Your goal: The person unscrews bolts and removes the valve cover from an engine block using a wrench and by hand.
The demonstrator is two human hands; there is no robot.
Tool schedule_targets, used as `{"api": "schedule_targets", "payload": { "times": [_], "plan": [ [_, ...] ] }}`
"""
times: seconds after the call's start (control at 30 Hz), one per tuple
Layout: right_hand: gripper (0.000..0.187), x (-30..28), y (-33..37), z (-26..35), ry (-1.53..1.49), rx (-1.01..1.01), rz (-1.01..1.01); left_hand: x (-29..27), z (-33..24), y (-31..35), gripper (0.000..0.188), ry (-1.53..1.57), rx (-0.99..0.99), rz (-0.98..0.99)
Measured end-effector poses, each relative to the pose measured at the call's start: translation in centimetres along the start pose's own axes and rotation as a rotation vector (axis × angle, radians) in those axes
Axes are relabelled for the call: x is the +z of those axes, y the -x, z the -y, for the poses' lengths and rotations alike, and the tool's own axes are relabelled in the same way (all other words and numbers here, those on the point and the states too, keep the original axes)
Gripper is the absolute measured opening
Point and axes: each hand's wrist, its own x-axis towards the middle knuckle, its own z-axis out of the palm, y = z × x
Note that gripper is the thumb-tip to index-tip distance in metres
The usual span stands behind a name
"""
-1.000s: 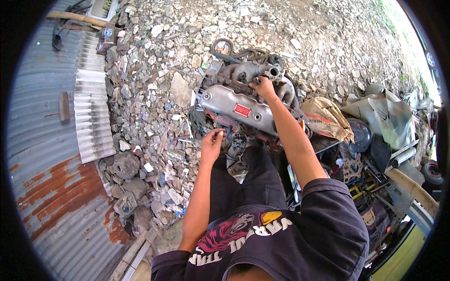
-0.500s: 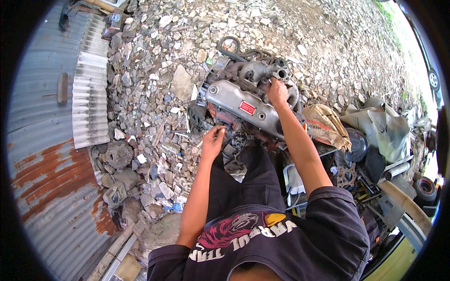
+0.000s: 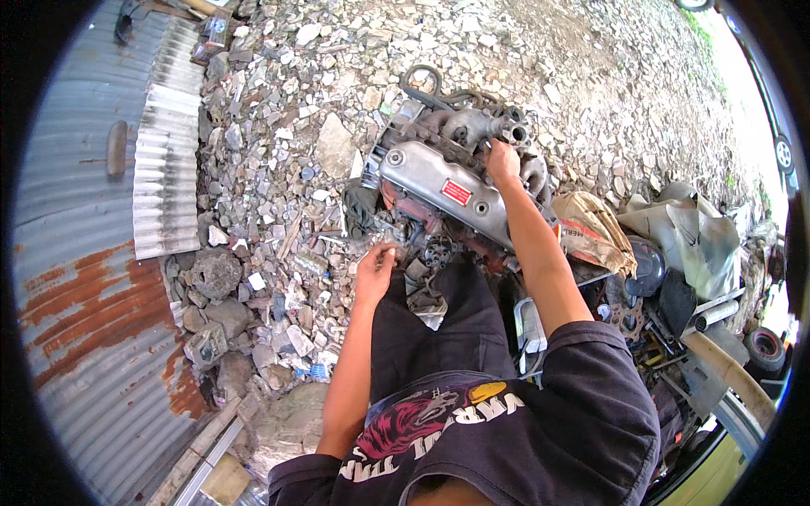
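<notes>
While this old engine block (image 3: 447, 190) sits on the gravel (image 3: 337, 76) just past the person's knees, the right hand (image 3: 504, 160) rests on its far manifold (image 3: 485, 126), fingers curled over it. The left hand (image 3: 375, 270) pinches something tiny at the near end, can't tell what.

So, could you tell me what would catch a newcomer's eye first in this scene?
Most striking is the old engine block with its silvery valve cover, lying on the stone rubble at the centre. The right hand rests on the engine's far upper side, while the left hand is at its near lower edge. Rusty corrugated metal sheets fill the left side.
</notes>
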Motion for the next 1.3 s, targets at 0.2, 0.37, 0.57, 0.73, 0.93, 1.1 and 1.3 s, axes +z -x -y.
{"api": "schedule_targets", "payload": {
  "times": [0.2,0.37,0.57,0.73,0.93,1.1,1.3],
  "plan": [
    [0.025,-2.0,0.4,1.1,-0.043,-0.060,-0.169,-1.2,0.3,0.5,0.023,-0.007,-0.074,-0.001],
    [0.025,-2.6,-0.3,3.9,-0.332,0.033,-0.307,-0.7,0.5,0.2,0.023,-0.011,-0.059,-0.001],
    [0.038,0.8,-1.7,4.5,-0.441,0.308,-0.031,-0.5,1.0,0.2,0.022,0.013,-0.049,0.030],
    [0.041,1.9,-1.7,4.6,-0.336,0.252,0.044,-1.5,1.0,1.3,0.021,-0.002,-0.074,0.001],
    [0.047,0.2,-0.7,3.7,-0.319,0.162,0.072,-2.9,0.0,1.1,0.022,-0.023,-0.046,0.037],
    [0.046,-2.6,1.9,2.5,-0.307,0.163,0.018,-2.1,-1.8,-1.0,0.022,-0.071,0.031,0.098],
    [0.052,-7.4,10.2,2.5,-0.399,0.326,-0.140,-0.2,-5.3,-3.2,0.021,-0.110,0.096,0.234]
  ]
}}
